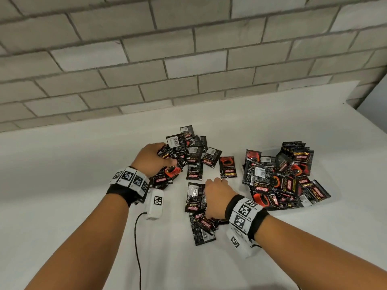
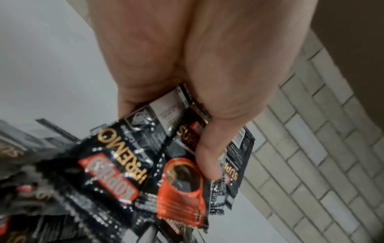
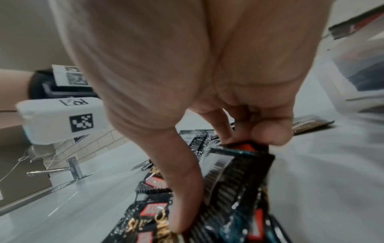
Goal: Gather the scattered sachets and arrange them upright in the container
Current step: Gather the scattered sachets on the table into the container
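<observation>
A bunch of black sachets [image 2: 145, 164] is gripped in the left hand [image 1: 150, 158], thumb [image 2: 209, 156] pinched across the top packet, as the left wrist view shows. A second bunch [image 3: 232, 189] is pinched between thumb and fingers of the right hand [image 1: 217, 197], held low over the white table [image 1: 62, 174]. The container [image 1: 326, 208], seemingly clear plastic and hard to make out, is seen to the right of both hands, with a jumbled heap of sachets [image 1: 282, 178] in it, mostly flat or leaning; a few at its far end look upright. More loose sachets [image 1: 196, 151] are left on the table to the left of the container, one single packet [image 1: 228, 166] just beside it. The right hand is judged nearer the container, so its bunch is likely delivered first; packet long axes would need turning vertical before release.
</observation>
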### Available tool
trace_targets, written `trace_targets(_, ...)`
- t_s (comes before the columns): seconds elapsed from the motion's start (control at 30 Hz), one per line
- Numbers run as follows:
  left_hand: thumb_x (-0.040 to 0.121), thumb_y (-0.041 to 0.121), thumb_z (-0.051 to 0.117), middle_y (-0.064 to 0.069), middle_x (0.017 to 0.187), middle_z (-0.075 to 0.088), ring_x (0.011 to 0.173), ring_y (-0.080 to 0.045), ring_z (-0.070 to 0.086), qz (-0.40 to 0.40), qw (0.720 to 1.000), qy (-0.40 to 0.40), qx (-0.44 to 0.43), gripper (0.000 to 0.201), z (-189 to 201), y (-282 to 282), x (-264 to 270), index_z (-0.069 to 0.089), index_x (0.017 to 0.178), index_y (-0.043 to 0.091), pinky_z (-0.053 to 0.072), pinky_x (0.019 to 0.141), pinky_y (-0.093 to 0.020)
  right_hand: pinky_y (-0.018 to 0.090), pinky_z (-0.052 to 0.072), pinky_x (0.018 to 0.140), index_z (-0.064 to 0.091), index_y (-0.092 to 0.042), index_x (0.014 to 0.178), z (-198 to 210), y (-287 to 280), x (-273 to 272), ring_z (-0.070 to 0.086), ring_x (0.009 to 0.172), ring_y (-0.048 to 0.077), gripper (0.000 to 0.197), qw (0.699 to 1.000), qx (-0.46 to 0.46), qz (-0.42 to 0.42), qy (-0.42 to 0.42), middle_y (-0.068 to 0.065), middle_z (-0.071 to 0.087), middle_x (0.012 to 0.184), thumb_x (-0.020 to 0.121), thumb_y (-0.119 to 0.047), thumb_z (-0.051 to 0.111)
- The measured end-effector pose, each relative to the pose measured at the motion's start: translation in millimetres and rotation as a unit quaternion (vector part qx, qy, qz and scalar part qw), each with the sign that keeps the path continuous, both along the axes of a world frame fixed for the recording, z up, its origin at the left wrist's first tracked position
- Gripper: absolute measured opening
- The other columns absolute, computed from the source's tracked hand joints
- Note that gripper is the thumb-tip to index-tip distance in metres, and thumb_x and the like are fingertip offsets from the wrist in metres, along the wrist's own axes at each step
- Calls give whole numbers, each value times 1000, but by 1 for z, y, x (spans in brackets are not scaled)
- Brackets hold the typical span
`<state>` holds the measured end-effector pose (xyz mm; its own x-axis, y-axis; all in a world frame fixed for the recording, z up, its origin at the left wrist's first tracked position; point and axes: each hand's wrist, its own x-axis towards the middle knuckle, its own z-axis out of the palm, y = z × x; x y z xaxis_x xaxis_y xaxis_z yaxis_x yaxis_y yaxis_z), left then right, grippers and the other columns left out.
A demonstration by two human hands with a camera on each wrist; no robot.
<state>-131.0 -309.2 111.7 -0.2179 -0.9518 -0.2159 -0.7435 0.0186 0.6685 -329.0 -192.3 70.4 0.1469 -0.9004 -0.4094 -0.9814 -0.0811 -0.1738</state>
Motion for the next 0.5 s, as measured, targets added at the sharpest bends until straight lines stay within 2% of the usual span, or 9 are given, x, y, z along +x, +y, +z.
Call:
trace_targets(0.07, 81, 25, 84, 11, 95, 76, 88, -8, 70, 3, 1000, 18, -17, 23, 10, 15, 6, 72, 100, 28, 51, 76, -25, 36, 44, 91, 54, -7, 119, 4, 3, -1, 43, 117, 33, 43, 1000, -8, 17, 25, 15, 52, 119, 85, -29, 67)
trace_targets(0.1, 81, 24, 84, 12, 94, 76, 87, -7, 71, 4, 999, 26, -25, 23, 14, 23, 9, 71, 99, 32, 51, 76, -25, 38, 45, 92, 56, -8, 119, 6, 4, -1, 40, 120, 34, 40, 999, -14, 20, 35, 15, 52, 119, 86, -28, 64)
trace_targets(0.17, 81, 22, 84, 15, 97, 76, 90, -4, 71, 3, 999, 41, -32, 31, 19, 38, 13, 70, 102, 40, 52, 82, -26, 42, 47, 94, 57, -10, 117, 9, 7, 0, 36, 123, 35, 35, 998, -16, 28, 48, 15, 51, 119, 85, -26, 61)
trace_targets(0.23, 80, 21, 85, 17, 101, 76, 92, -3, 72, 8, 998, 53, -30, 42, 19, 49, 16, 69, 114, 39, 54, 86, -26, 44, 48, 95, 57, -10, 117, 11, 11, 0, 36, 124, 35, 35, 999, -6, 27, 34, 15, 47, 121, 85, -24, 60)
trace_targets(0.3, 80, 19, 86, 15, 98, 78, 87, -2, 73, 21, 998, 59, -28, 41, 17, 58, 18, 70, 112, 38, 56, 85, -27, 42, 50, 95, 55, -9, 120, 13, 14, -2, 43, 121, 34, 37, 1000, 14, 24, 0, 15, 47, 124, 86, -24, 60)
trace_targets(0.4, 79, 20, 87, 13, 92, 79, 82, -4, 75, 45, 997, 58, -22, 33, 12, 68, 23, 73, 106, 32, 59, 83, -31, 38, 54, 88, 53, -7, 118, 17, 20, -4, 61, 107, 31, 33, 998, 25, 25, -45, 13, 57, 118, 88, -19, 60)
trace_targets(0.5, 78, 18, 87, 11, 92, 79, 82, -7, 76, 64, 996, 67, -11, 32, 9, 76, 25, 74, 106, 27, 60, 85, -36, 36, 52, 78, 49, -6, 120, 17, 23, -6, 64, 100, 31, 38, 996, 35, 23, -74, 11, 61, 110, 86, -16, 61)
